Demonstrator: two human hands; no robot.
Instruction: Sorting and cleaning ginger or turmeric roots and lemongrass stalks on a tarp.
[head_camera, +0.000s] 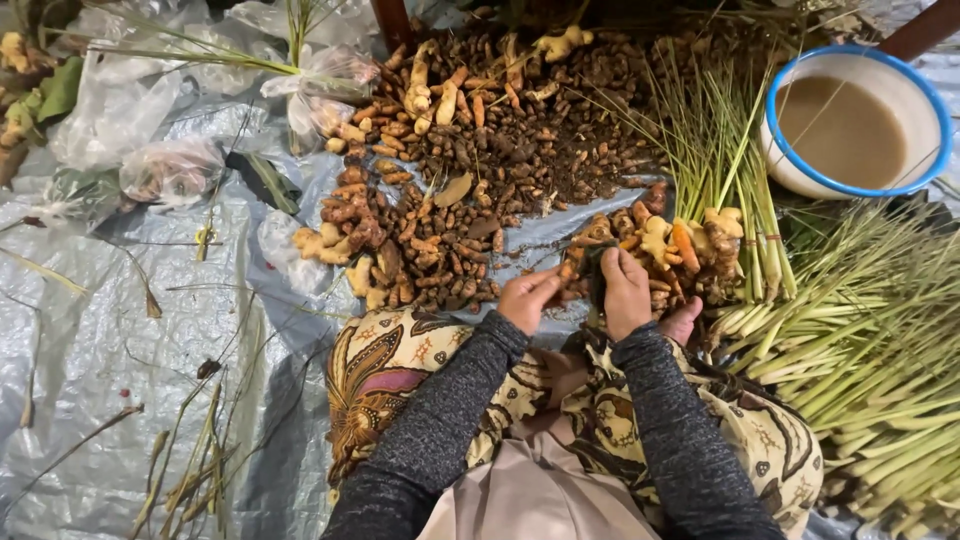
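1. Just below the big heap of brown roots (470, 170), at the middle of the view, a seated person worked with both bare hands over a lap draped in patterned batik cloth (400, 370).
2. Left hand (527, 297) sat just below the heap's lower edge, fingers curled in a narrow grip around a small orange-brown root piece (567, 272); the piece poked out toward the other hand.
3. Right hand (625, 292) lay just beside it, further from the heap's centre, fist closed around a dark object that looked like a small knife (597, 275); the blade could not be made out clearly.
4. Judged from its look, the root piece was light, hard and knobbly, stiff rather than soft, with rough, soil-dusted skin that should not slip much. Its thin side nubs seemed likely to snap if bent.
5. Best hold, as a judgement: pinch the thick middle of the piece, keeping fingertips clear of the cutting edge.
6. Beside the heap, on the side of the right hand, lay a smaller cluster of brighter orange and yellow roots (680, 245), then bundles of pale green stalks (850, 340).
7. Above those stalks stood a white bowl with a blue rim (925, 90), holding cloudy brown liquid.
8. Grey plastic sheeting (110, 330) covered the floor on the heap's other side, with crumpled clear bags (170, 165) near it.
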